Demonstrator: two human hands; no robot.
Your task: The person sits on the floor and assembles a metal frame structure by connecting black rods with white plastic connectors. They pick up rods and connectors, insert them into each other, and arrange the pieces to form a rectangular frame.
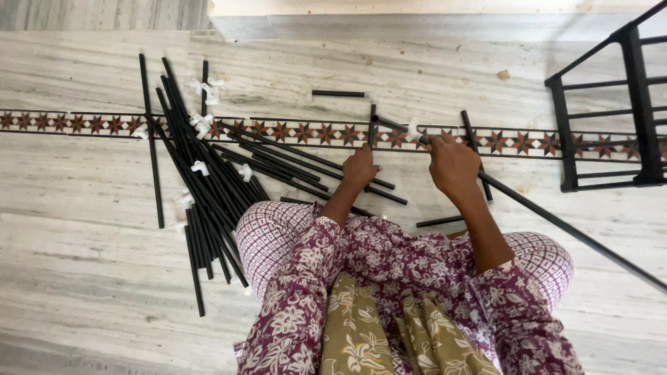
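I sit on a marble floor. My right hand point(453, 163) is closed around a long black rod point(556, 222) that runs from my fist down to the lower right. A white plastic connector point(415, 130) sits at the rod's upper end, joined to a shorter black rod point(386, 125). My left hand point(360, 167) rests with bent fingers on black rods point(306, 163) lying in front of my knee; whether it grips one I cannot tell.
A heap of black rods point(201, 187) with white connectors point(200, 167) spreads at the left. A lone short rod point(338, 93) lies farther out. An assembled black rack frame point(611, 111) stands at the right. A step edge point(417, 24) runs along the top.
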